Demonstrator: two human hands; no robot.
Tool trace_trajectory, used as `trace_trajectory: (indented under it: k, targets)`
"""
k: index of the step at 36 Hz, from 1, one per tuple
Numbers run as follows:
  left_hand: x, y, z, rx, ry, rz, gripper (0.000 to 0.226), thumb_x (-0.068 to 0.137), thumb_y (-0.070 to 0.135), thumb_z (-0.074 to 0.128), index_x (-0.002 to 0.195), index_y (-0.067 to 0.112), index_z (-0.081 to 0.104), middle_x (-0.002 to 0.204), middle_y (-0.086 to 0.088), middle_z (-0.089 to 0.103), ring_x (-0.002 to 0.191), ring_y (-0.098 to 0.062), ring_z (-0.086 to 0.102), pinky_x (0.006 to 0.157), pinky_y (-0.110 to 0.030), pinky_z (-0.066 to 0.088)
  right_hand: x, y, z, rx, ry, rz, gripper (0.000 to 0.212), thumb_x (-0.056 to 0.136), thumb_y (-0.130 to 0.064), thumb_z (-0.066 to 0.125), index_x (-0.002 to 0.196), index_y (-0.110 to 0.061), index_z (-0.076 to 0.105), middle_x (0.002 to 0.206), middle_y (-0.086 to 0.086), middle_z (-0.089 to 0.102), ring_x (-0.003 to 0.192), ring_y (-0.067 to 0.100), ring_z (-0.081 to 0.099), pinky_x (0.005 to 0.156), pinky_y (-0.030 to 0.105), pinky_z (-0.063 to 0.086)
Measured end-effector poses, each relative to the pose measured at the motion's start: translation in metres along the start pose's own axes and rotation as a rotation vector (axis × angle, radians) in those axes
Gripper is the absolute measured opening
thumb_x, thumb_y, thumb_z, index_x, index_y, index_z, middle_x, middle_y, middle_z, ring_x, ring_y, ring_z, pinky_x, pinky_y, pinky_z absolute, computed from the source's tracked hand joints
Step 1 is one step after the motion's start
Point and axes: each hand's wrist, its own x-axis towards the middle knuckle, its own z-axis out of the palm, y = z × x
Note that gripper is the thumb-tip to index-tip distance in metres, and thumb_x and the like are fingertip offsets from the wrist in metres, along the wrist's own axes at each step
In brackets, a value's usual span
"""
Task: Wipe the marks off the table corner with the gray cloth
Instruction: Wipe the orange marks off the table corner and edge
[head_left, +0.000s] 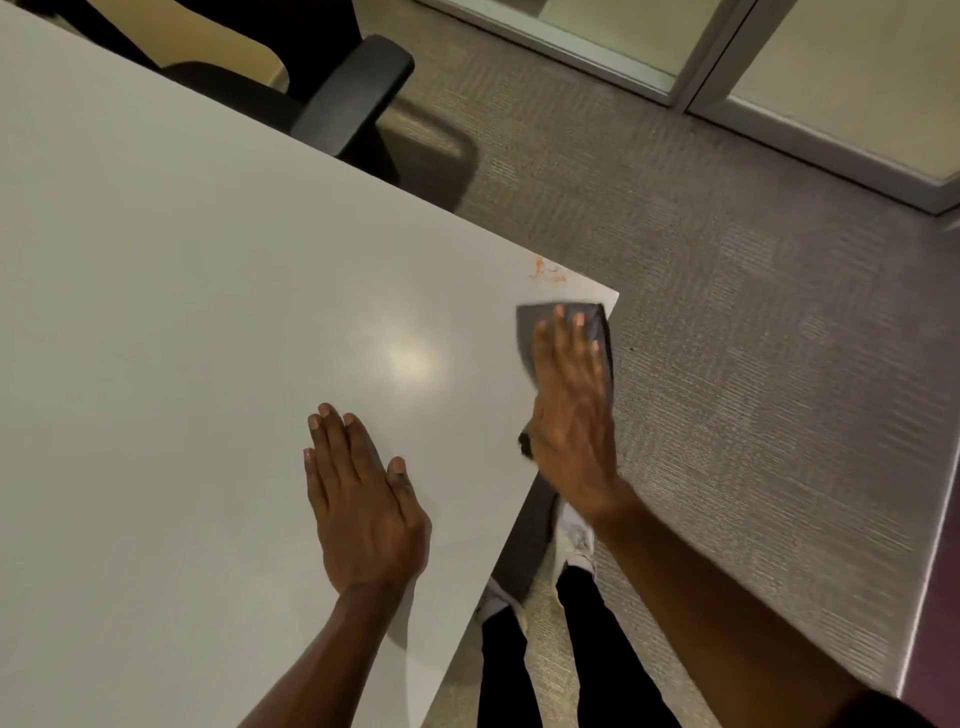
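Observation:
Orange marks (546, 271) stain the white table (208, 291) just short of its far right corner. A folded gray cloth (530, 332) lies flat on the table right below the marks, close to the corner edge. My right hand (571, 400) presses flat on the cloth with fingers stretched out, fingertips a short way short of the marks. My left hand (363, 499) rests flat on the bare tabletop, palm down, fingers together, holding nothing.
A black office chair (353, 88) with an armrest stands at the table's far edge. Gray carpet (753, 338) spreads to the right, ending at a glass partition (779, 78). My legs and white shoes (574, 540) stand beside the table's right edge.

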Motion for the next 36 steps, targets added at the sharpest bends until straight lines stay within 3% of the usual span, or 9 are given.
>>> trace_trajectory:
  k: [5,10,17,21,27,31,36]
  targets:
    - [0.000,0.000,0.001,0.002,0.014,0.000,0.070,0.116,0.035,0.025,0.177,0.005,0.007,0.188,-0.011,-0.002,0.175,-0.024,-0.007,0.142,-0.053,0.009,-0.072,-0.021,-0.001,0.072,-0.050,-0.137,0.070,0.097,0.005,0.034,0.165,-0.011,0.033,0.176,0.010,0.026,0.166,0.029,0.013,0.135,0.050,0.017]
    - [0.001,0.000,0.001,0.001,0.015,0.000,0.070,0.116,0.035,0.024,0.177,0.005,0.007,0.188,-0.011,-0.002,0.175,-0.023,-0.007,0.142,-0.052,0.007,-0.008,0.012,-0.008,-0.074,-0.143,-0.226,0.078,0.090,-0.011,0.024,0.167,-0.015,0.030,0.178,0.008,0.020,0.167,0.028,0.008,0.134,0.053,0.016]
    - [0.000,-0.001,0.002,0.012,0.008,0.001,0.070,0.117,0.037,0.022,0.177,0.006,0.005,0.188,-0.010,-0.004,0.175,-0.022,-0.010,0.142,-0.049,0.004,0.059,0.015,-0.002,-0.059,0.003,-0.119,0.074,0.089,0.010,0.049,0.160,-0.009,0.043,0.171,0.015,0.036,0.164,0.034,0.021,0.133,0.052,0.020]
    - [-0.001,0.000,0.002,0.020,0.013,-0.004,0.070,0.117,0.038,0.021,0.177,0.006,0.005,0.188,-0.010,-0.005,0.175,-0.021,-0.010,0.142,-0.050,0.005,0.017,-0.003,-0.004,-0.011,-0.036,-0.125,0.078,0.091,0.009,0.052,0.165,-0.010,0.034,0.175,0.015,0.025,0.166,0.035,0.013,0.135,0.051,0.016]
    - [0.001,0.001,0.004,0.012,0.039,-0.006,0.070,0.117,0.037,0.021,0.177,0.006,0.006,0.188,-0.010,-0.004,0.175,-0.023,-0.008,0.142,-0.052,0.007,-0.056,-0.008,-0.009,-0.023,-0.128,-0.272,0.090,0.087,0.011,0.052,0.168,-0.012,0.023,0.178,0.011,0.014,0.167,0.032,0.003,0.133,0.056,0.019]
    - [0.001,0.002,0.005,0.001,0.039,-0.002,0.069,0.117,0.036,0.021,0.177,0.004,0.007,0.188,-0.012,-0.003,0.175,-0.024,-0.008,0.142,-0.051,0.004,-0.005,0.010,-0.010,-0.099,-0.119,-0.304,0.085,0.086,0.004,0.050,0.167,-0.011,0.028,0.178,0.013,0.019,0.167,0.031,0.006,0.134,0.055,0.016]
    - [0.002,0.012,0.008,-0.044,0.055,-0.048,0.069,0.118,0.033,0.026,0.175,-0.001,0.010,0.187,-0.017,0.000,0.175,-0.028,-0.008,0.142,-0.051,0.000,0.077,0.014,-0.012,-0.124,-0.060,-0.195,0.080,0.085,0.007,0.041,0.164,-0.007,0.036,0.175,0.016,0.027,0.166,0.033,0.015,0.134,0.053,0.017]
